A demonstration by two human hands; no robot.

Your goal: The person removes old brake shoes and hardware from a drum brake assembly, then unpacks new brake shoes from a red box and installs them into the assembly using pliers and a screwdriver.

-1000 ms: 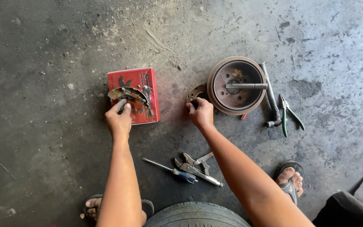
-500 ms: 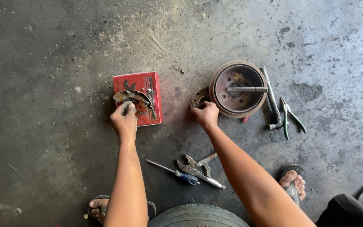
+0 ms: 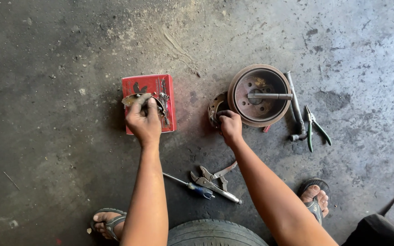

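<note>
On the floor: a stained grey concrete floor (image 3: 60, 54) carries everything; the person squats over it, both arms reaching forward.
Left hand: the left hand (image 3: 143, 119) rests on a red cardboard box (image 3: 149, 86), fingers (image 3: 137, 104) curled over a curved brake shoe (image 3: 132, 98) that lies across the box top.
Left grip: the fingers are bent and closed on the shoe's arc, thumb side hidden, so the hold looks light rather than tight.
Under the left fingers: small springs and metal fittings (image 3: 163, 102) lie on the box just right of the fingertips.
Right hand: the right hand (image 3: 230, 126) is fisted around the lower end of a second brake shoe (image 3: 215, 107), which stands on edge on the floor.
Right grip: fingers wrapped shut on that shoe, knuckles up.
Beyond the right fingers: a rusty brake drum (image 3: 258, 95) sits open side up, touching or just beside the shoe; a steel bar (image 3: 270, 96) lies across its bowl.
Right of the drum: a long socket wrench (image 3: 295, 107) and green-handled pliers (image 3: 315, 127) lie close together.
Nearer than the fingers, between the forearms: locking pliers (image 3: 215, 175) and a blue-handled screwdriver (image 3: 192, 184).
Bottom edge: a tyre (image 3: 215, 233) and two sandalled feet (image 3: 313, 198).
</note>
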